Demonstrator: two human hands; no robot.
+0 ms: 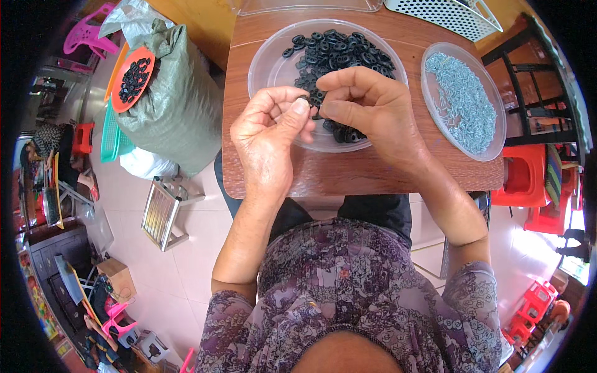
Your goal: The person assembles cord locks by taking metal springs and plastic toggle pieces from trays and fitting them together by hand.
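Over a round clear plastic tray [266, 62], my left hand [266, 133] pinches a small black plastic part [304, 99] between thumb and forefinger. My right hand [380, 112] is just to its right, thumb and fingertips drawn together close to that part. Whatever the right fingertips hold is too small or too hidden to name. A heap of black oval parts with holes [342, 50] fills much of the tray, partly covered by my hands. To the right, an oval clear tray [430, 109] holds many small silvery-blue screws [466, 102].
The trays stand on a brown wooden table [239, 171]. A white perforated basket [444, 17] is at the far right. On the left, an orange plate of black parts [134, 81] rests against a stuffed grey-green sack [177, 118]. A small metal-framed stool [166, 211] stands on the floor.
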